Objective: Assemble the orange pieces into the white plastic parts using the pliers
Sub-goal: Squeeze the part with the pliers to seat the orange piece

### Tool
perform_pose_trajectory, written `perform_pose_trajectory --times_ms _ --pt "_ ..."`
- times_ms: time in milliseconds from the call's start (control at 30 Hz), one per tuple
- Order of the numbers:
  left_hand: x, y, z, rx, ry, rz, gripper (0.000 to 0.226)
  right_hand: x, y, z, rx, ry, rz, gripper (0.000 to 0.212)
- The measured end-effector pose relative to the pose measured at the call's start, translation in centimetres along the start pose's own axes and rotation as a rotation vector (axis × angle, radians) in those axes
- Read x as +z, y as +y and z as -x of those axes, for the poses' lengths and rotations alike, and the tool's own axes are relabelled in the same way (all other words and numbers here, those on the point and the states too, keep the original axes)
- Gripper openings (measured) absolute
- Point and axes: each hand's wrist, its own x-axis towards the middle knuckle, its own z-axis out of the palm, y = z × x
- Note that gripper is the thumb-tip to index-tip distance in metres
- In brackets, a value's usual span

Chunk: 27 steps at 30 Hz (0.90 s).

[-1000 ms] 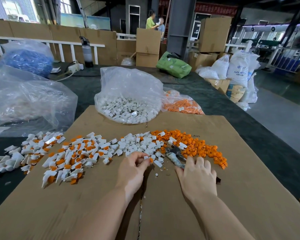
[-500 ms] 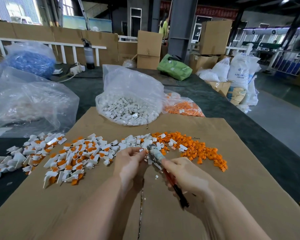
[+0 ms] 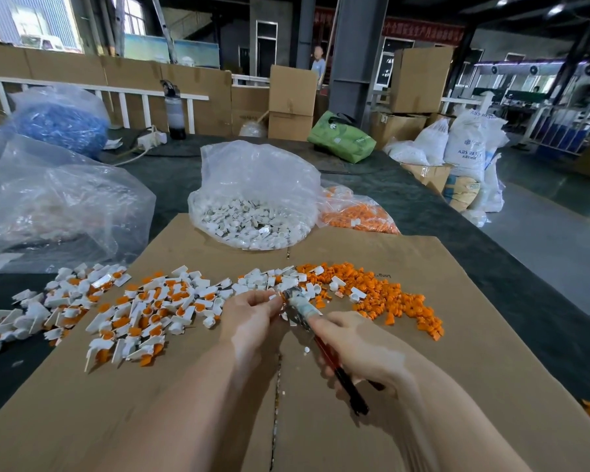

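Note:
My right hand grips the pliers by their red and black handles, jaws pointing up and left. My left hand pinches a small white plastic part right at the jaws. Loose orange pieces lie in a heap on the cardboard to the right. Loose white parts lie just beyond my hands. A spread of white parts with orange pieces in them covers the left of the cardboard.
A clear bag of white parts stands behind the cardboard, with a bag of orange pieces beside it on the right. A big clear bag and a bag of blue parts sit at the left. The table's right edge drops to the floor.
My right hand picked the pliers up off the cardboard and brought the jaws to the white part in my left hand. Both hands are now raised slightly and closer together.

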Motion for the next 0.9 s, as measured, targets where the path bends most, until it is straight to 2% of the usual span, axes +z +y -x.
perform_pose_trajectory --times_ms 200,467,567,633,733,800,900 --pt "0.0 -0.2 0.3 -0.024 -0.001 0.053 0.007 0.3 0.2 0.0 -0.156 0.197 0.288 0.042" --pt "0.3 -0.4 0.5 -0.009 0.047 0.028 0.004 0.8 1.0 -0.1 -0.166 0.271 0.203 0.041" --pt "-0.3 -0.7 0.2 0.069 0.102 -0.090 0.007 0.8 1.9 -0.3 -0.172 0.357 0.206 0.033" --pt "-0.9 -1.3 0.1 0.185 0.087 -0.256 0.013 0.5 2.8 -0.9 -0.174 0.497 0.339 0.037" --pt "-1.1 -2.4 0.4 0.303 -0.026 -0.480 0.022 -0.2 4.0 -1.4 -0.115 0.724 0.693 0.043" --pt "-1.0 -3.2 0.5 0.342 -0.073 -0.566 0.024 -0.7 4.8 -1.7 -0.061 0.781 0.886 0.047" --pt "-1.1 -3.7 0.5 0.394 -0.071 -0.614 0.018 -1.2 6.1 -2.2 -0.002 0.768 1.000 0.051"
